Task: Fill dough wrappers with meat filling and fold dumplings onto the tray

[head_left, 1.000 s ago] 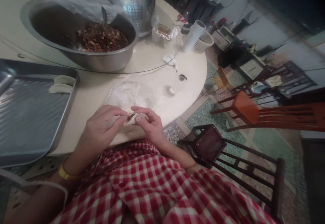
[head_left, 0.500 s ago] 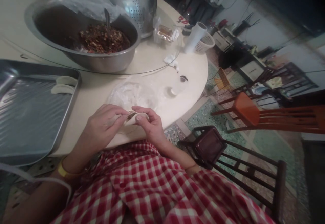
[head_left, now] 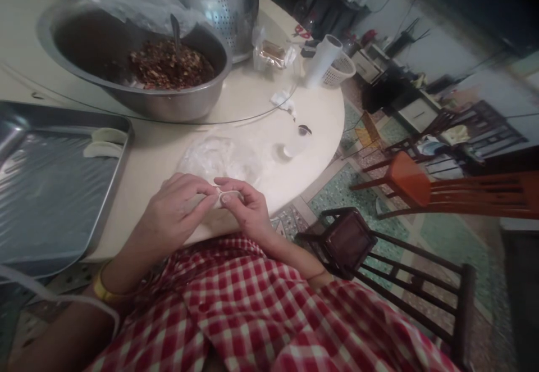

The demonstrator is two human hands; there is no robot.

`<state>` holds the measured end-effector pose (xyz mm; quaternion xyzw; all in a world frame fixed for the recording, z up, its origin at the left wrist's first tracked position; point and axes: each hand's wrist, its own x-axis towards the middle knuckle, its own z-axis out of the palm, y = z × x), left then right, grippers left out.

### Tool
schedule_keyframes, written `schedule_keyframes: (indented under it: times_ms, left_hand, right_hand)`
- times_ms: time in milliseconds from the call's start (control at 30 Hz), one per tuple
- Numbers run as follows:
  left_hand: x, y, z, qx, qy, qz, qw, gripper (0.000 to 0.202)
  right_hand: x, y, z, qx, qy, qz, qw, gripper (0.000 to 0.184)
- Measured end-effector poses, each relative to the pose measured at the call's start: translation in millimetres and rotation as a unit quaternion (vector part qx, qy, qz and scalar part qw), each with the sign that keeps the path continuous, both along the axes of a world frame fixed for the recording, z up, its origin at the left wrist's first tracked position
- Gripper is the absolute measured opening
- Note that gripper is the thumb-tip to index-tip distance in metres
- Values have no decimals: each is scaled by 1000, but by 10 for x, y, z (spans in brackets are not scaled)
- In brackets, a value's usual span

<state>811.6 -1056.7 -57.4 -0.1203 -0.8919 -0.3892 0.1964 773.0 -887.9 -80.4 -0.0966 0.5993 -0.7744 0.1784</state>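
Observation:
Between my two hands is a dumpling, its pale wrapper folded over and mostly covered by fingers. My left hand pinches its left end and edge with thumb and forefinger. On the other end, my right hand is closed, thumb in front and fingers behind. Just beyond the hands lies a crumpled clear plastic bag. A large metal bowl of dark chopped filling stands behind, a spoon stuck in it. At left, two finished dumplings lie in a metal tray.
A perforated metal colander is behind the bowl. Right of it are a wrapped package, a paper roll, a white basket and a small clear cup. Chairs stand on the floor beyond the table's right edge.
My fingers have drawn closer together on the dumpling. The filling that showed at its open left end is now covered, and the edges there are pinched.

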Motion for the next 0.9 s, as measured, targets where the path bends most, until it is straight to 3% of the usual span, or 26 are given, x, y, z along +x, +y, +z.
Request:
schedule_keyframes:
  times_ms: [133, 333, 467, 633, 900]
  left_hand:
    - [18, 41, -12, 0, 9, 45, 999, 13]
    - [22, 69, 2, 24, 9, 41, 999, 11]
    - [19, 80, 15, 67, -38, 54, 996, 16]
    - [27, 90, -7, 140, -88, 48, 985, 21]
    - [51, 94, -64, 164, -95, 47, 981, 21]
  right_hand:
    - [11, 6, 16, -2, 14, 12, 1000, 31]
    - [28, 15, 46, -16, -4, 30, 999, 36]
    - [30, 7, 58, -8, -17, 36, 999, 43]
    - [30, -18, 44, -12, -2, 15, 1000, 38]
    - [4, -33, -9, -16, 19, -3, 1000, 35]
